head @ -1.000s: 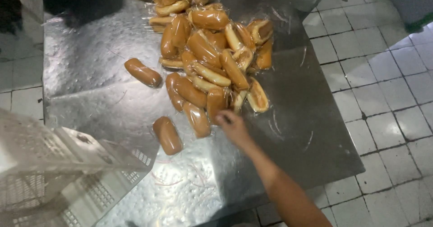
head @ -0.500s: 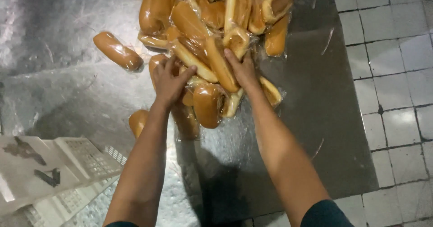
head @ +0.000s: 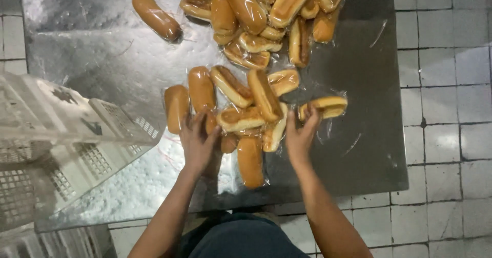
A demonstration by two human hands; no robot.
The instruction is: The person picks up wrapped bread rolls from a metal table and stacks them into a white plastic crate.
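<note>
Several long golden bread rolls in clear plastic wrappers lie in a near cluster (head: 246,109) on a steel table (head: 359,155). My left hand (head: 199,144) rests flat on the cluster's left side, fingers spread over the wrapped rolls. My right hand (head: 301,135) presses against the cluster's right side, touching a split roll (head: 324,106). A larger heap of wrapped rolls (head: 266,12) sits farther back. One roll (head: 156,17) lies alone at the far left.
A white plastic crate (head: 56,140) with perforated walls stands tilted at the left over the table's edge. The table's right and front edges border a white tiled floor (head: 446,99). My dark clothing shows below the front edge.
Both hands have dragged a bunch of rolls toward the table's near edge, apart from the main heap. The view has shifted, bringing the crate closer on the left.
</note>
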